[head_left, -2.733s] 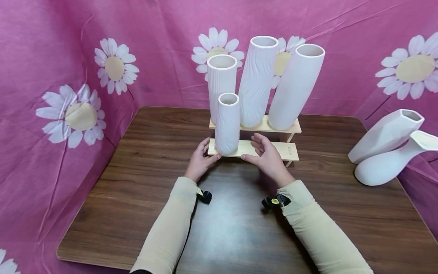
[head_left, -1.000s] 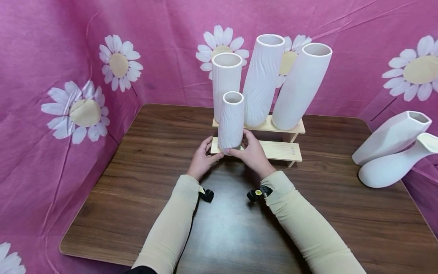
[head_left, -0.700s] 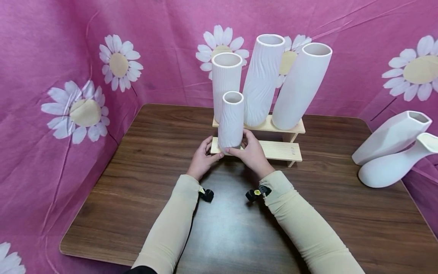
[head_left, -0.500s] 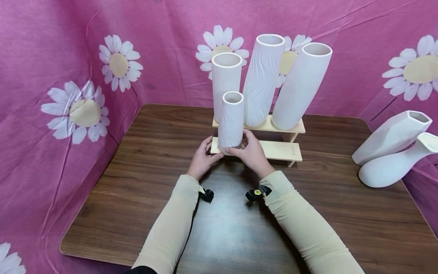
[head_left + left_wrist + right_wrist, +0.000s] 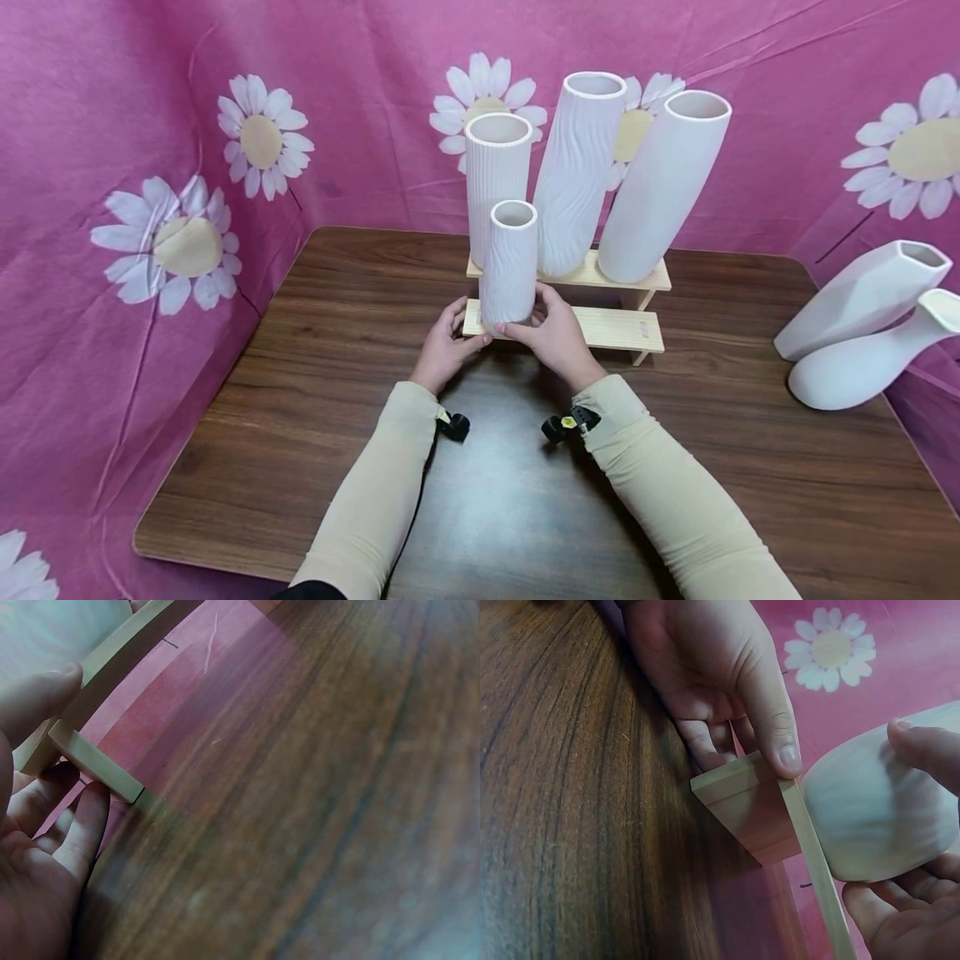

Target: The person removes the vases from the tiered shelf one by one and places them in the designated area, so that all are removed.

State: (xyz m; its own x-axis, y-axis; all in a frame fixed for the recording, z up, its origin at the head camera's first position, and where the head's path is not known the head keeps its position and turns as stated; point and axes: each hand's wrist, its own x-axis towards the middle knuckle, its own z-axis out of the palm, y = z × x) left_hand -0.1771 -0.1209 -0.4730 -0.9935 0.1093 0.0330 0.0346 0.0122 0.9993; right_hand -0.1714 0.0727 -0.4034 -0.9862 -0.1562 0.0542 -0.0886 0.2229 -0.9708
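A small white wavy vase (image 5: 509, 271) stands upright near the left end of the lower shelf of a two-tier wooden stand (image 5: 611, 327). My right hand (image 5: 557, 339) holds this vase low down, thumb in front and fingers round its right side. At the shelf's left end my left hand (image 5: 441, 346) grips the stand; in the right wrist view its thumb lies on the board edge and its fingers are by the stand's leg. Behind, on the upper shelf, are a ribbed vase (image 5: 497, 187), a tall wavy vase (image 5: 577, 175) and a tall smooth vase (image 5: 663, 187), all white.
Toward the table's right side are an angular white vase (image 5: 858, 300) and a round-bellied, narrow-necked vase (image 5: 855, 367) lying or leaning close together. The brown wooden table (image 5: 300, 433) backs onto a pink cloth (image 5: 360, 125) printed with daisies.
My right hand has moved left from the lower shelf's middle to the small vase and taken hold of its base. The left hand stays on the shelf's end; the view has shifted slightly.
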